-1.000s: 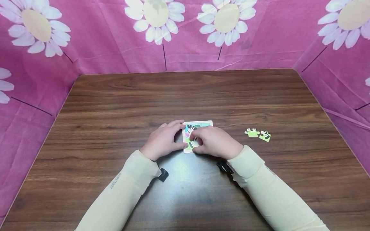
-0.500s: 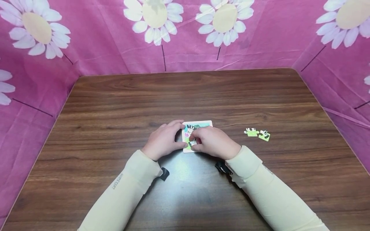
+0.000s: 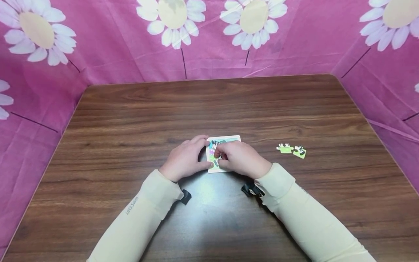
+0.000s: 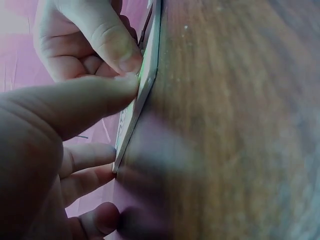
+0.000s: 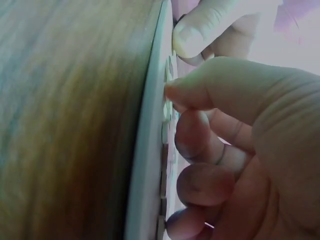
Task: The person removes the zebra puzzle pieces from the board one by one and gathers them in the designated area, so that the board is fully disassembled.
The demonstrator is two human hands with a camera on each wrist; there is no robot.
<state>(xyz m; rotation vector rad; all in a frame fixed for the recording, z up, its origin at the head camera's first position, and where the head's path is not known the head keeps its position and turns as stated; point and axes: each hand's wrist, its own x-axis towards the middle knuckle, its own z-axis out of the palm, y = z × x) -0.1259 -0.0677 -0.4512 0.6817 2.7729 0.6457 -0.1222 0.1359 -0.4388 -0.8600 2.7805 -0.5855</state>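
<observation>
A small puzzle board point(image 3: 230, 138) with a pale rim and a colourful animal picture lies flat at the table's middle. My left hand point(image 3: 184, 160) holds its left side, thumb at the near corner and fingers at the far one. Over the board's right part, my right hand point(image 3: 244, 158) has thumb and forefinger bent together on a puzzle piece, mostly hidden by the fingers. In the right wrist view, the thumb tip point(image 5: 175, 91) sits right at the pieces on the board point(image 5: 147, 150). The left thumb point(image 4: 122, 90) presses the board's edge in the left wrist view.
Two loose green-and-white puzzle pieces lie to the right: one with legs point(image 3: 285, 148), another tilted beside it point(image 3: 299, 152). The brown wooden table point(image 3: 147, 112) ends at a pink flowered cloth point(image 3: 212, 62) behind and along both sides.
My right hand has shifted slightly left over the board, its thumb moving up closer to the forefinger. The left hand and the loose pieces stay in place.
</observation>
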